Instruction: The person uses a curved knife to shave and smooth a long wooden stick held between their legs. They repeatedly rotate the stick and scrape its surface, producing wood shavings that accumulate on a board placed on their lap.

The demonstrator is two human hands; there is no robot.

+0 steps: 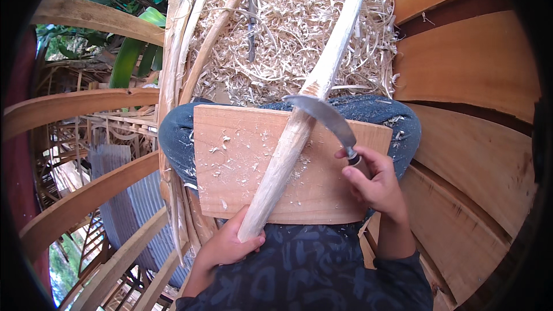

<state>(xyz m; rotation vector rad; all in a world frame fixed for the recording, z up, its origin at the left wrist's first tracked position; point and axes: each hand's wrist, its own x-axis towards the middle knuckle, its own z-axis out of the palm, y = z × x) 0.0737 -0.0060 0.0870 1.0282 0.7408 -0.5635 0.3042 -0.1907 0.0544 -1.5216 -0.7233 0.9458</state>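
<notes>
A long pale wooden pole (277, 174) slants from my lap toward the far right, lying across a flat wooden board (230, 161) on my crossed legs. My left hand (236, 241) is wrapped round the pole's near end. In my right hand (374, 181) is a curved knife (328, 116), gripped by its wooden handle, with the sickle-like blade pointing left across the pole. A brownish, rougher patch (312, 89) shows on the pole just beyond the blade. Small shavings (219, 148) are scattered over the board.
A thick heap of wood shavings (282, 34) spreads beyond my knees, with a dark narrow tool (252, 26) lying in it. Long wood strips (178, 40) run along the left. Slatted railings (86, 106) stand left, and wooden planks (466, 69) flank the right.
</notes>
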